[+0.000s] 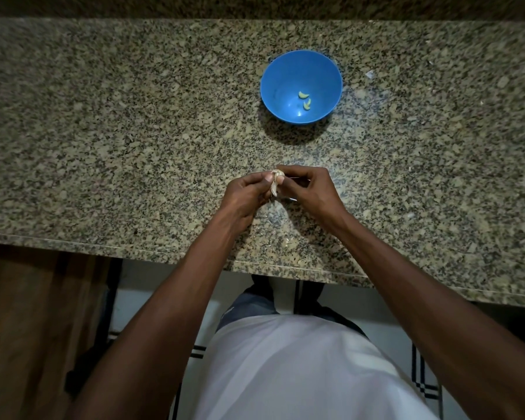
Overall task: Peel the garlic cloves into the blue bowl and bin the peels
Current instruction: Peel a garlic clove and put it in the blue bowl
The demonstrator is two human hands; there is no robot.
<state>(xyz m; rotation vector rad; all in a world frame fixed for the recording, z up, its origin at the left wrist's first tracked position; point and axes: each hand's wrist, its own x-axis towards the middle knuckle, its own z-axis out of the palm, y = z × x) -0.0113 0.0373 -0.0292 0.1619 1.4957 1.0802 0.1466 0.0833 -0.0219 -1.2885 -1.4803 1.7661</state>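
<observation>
A garlic clove [275,180] with loose peel is pinched between the left hand [245,192] and right hand [308,189], both grips narrow, above the worktop [134,140]. Two peeled cloves [304,100] are seen inside the blue bowl [281,83], well apart from the hands.

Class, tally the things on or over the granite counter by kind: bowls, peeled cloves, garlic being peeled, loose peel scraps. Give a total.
Blue bowl: 1
Peeled cloves in the bowl: 2
Garlic held in both hands: 1
Loose peel scraps on the counter: 1 clearly seen
Total: 5
</observation>
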